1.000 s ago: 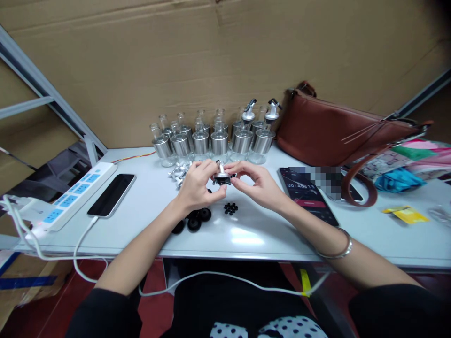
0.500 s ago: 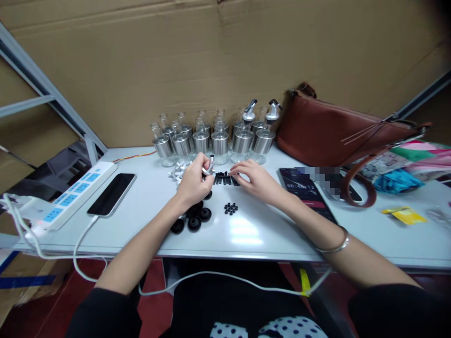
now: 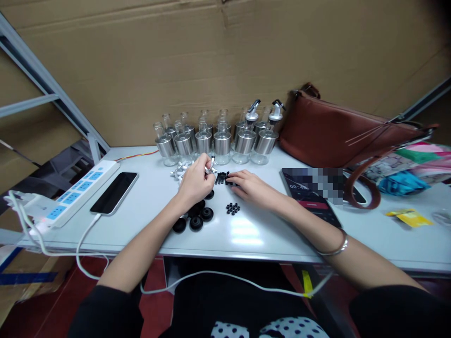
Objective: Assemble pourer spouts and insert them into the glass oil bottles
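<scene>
My left hand (image 3: 196,180) is closed around a silver pourer spout (image 3: 212,165), whose tip pokes out above the fingers. My right hand (image 3: 254,188) lies low over the table with its fingers stretched out, their tips at a row of small black levers (image 3: 221,178). Part of that row is hidden under those fingers. Behind my left hand is a pile of silver spouts (image 3: 178,172). Black round stoppers (image 3: 206,214) lie near my left wrist, partly covered by it. Several small black rings (image 3: 233,209) sit in a cluster between my forearms.
Glass bottles with metal sleeves (image 3: 222,142) stand in rows at the back, two topped with pourers (image 3: 276,112). A brown bag (image 3: 338,126) and a tablet (image 3: 310,199) are at right. A power strip (image 3: 77,195) and a phone (image 3: 114,193) lie left.
My right hand has lowered and moved slightly left, its fingertips now down over the black levers. My left hand still grips the spout, which has tilted. The view has shifted slightly.
</scene>
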`<state>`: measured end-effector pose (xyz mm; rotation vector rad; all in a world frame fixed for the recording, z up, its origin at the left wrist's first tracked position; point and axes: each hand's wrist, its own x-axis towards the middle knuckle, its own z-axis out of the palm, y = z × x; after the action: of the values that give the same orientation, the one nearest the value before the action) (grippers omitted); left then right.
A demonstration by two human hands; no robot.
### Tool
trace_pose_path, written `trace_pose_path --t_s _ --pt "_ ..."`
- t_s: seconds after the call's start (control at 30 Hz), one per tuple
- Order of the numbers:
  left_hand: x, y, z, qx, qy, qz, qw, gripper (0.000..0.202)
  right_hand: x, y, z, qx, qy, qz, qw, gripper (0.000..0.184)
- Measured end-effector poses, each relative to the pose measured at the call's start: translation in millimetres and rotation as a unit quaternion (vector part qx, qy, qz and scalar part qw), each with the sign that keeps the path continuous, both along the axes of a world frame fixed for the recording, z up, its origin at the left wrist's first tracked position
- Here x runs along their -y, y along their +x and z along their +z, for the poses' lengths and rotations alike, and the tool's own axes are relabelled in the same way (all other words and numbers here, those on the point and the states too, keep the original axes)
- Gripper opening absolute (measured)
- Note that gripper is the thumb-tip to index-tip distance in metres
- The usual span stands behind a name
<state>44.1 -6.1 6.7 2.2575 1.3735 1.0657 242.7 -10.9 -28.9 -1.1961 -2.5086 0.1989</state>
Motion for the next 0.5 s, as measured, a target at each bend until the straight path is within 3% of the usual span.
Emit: trace_pose_path --t_s 0.2,0.5 --pt "3.3 1.3 2.6 -0.032 -0.011 -0.013 0.999 0.022 -10.2 2.0 -9.8 -0.063 0.038 0.004 0.997 0.039" --pt "1.4 1.7 0.0 -0.065 0.0 -0.038 0.997 0.016 -5.6 0.6 1.8 -0.075 0.011 -0.006 0.997 0.033"
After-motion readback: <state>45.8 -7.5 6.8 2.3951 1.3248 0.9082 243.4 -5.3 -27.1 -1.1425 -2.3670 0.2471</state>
